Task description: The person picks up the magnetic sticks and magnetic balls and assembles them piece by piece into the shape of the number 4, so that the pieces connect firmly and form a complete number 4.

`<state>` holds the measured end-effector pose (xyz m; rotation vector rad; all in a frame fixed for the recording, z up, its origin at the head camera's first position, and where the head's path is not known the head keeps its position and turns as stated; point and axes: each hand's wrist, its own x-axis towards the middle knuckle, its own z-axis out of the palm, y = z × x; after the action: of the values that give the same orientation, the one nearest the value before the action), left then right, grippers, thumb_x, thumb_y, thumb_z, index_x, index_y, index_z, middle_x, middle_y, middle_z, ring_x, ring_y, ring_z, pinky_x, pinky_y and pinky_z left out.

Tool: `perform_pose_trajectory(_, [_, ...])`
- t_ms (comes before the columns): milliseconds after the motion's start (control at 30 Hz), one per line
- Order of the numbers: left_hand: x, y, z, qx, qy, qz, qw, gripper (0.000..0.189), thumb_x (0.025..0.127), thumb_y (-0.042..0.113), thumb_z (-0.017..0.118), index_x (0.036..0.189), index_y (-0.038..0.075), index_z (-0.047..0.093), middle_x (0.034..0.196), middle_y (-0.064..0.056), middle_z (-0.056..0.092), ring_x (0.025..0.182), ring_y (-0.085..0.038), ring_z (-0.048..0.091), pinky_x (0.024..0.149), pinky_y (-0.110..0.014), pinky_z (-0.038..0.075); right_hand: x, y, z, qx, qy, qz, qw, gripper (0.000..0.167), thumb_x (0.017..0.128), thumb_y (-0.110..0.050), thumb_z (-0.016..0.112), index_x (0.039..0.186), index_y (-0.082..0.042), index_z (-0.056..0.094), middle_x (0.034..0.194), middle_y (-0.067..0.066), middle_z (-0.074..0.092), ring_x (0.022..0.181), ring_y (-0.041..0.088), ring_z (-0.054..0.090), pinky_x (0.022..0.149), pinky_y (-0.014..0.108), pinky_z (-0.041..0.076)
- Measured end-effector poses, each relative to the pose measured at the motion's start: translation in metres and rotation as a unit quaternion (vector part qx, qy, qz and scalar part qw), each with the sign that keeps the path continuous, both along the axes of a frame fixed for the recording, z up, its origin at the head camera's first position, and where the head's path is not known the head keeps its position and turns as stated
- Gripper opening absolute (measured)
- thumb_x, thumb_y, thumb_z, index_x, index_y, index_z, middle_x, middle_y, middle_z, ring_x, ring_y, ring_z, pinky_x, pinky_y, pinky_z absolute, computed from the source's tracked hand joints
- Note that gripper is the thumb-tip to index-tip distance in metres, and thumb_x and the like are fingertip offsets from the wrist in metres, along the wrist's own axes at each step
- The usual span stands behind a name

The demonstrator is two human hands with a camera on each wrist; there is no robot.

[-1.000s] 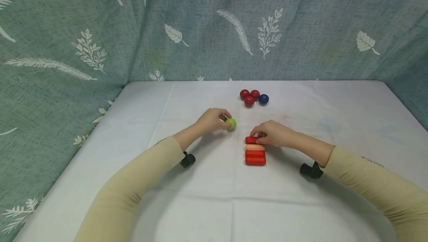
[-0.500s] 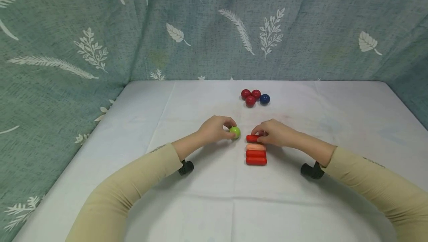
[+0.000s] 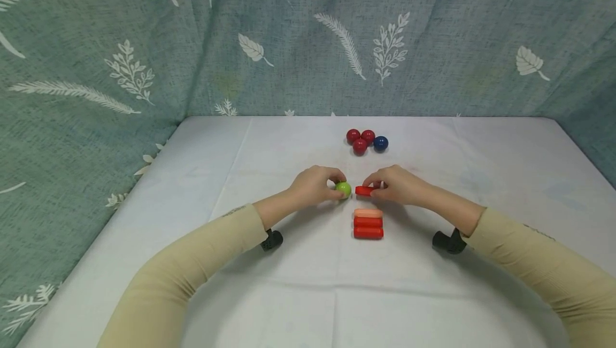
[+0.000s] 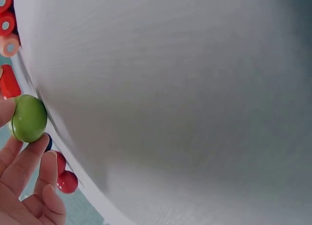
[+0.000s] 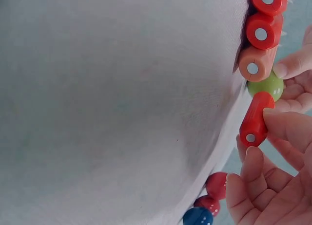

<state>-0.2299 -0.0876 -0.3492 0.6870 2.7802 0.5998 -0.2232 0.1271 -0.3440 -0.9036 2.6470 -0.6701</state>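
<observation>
As the left hand pinches a glossy green ball between fingers | right hand clamps fingers on a glossy red cylinder just beside it | three dark-red balls beyond the fingers

Free cloth far right, green ball, held cylinder obstructing centre

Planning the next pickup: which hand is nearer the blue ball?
Right. The right hand is in front of the blue ball, slightly right; the left hand is in front too, but well to its left.
</observation>
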Motion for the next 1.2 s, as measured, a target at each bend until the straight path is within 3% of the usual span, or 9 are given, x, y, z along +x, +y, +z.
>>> perform_pose_trajectory(800, [-0.003, 0.005, 0.001, -0.006, -0.025, 0.022, 0.9994, 0.033, 0.080, 0.029, 0.070, 0.108, 0.015, 0.065, 0.104, -0.001, 0.066, 0.097, -0.014, 0.058, 0.087, -0.035, 0.044, -0.006, -0.004, 0.003, 0.000, -0.002, 0.000, 1.0000, 0.026, 0.083, -0.006, 0.063, 0.109, -0.003, 0.065, 0.089, 0.007, 0.066, 0.076, 0.017, 0.055, 0.068, 0.026, 0.049])
perform_pose_trajectory(967, [-0.003, 0.005, 0.000, -0.002, -0.028, 0.030, 0.9992, 0.033, 0.080, 0.029, 0.071, 0.109, 0.015, 0.064, 0.104, -0.001, 0.066, 0.098, -0.014, 0.058, 0.087, -0.034, 0.044, -0.014, 0.005, 0.010, -0.007, -0.001, -0.037, 0.9993, 0.027, 0.084, -0.006, 0.062, 0.111, -0.001, 0.064, 0.092, 0.011, 0.066, 0.077, 0.020, 0.057, 0.069, 0.028, 0.051])
perform_pose_trajectory(1200, [-0.003, 0.004, 0.000, 0.005, -0.032, 0.034, 0.9989, 0.034, 0.079, 0.029, 0.071, 0.109, 0.014, 0.064, 0.105, -0.001, 0.066, 0.100, -0.015, 0.057, 0.089, -0.035, 0.043, -0.045, 0.026, 0.017, -0.034, 0.009, -0.146, 0.9887, 0.031, 0.087, -0.011, 0.060, 0.114, 0.003, 0.060, 0.101, 0.019, 0.062, 0.087, 0.028, 0.054, 0.073, 0.036, 0.048])
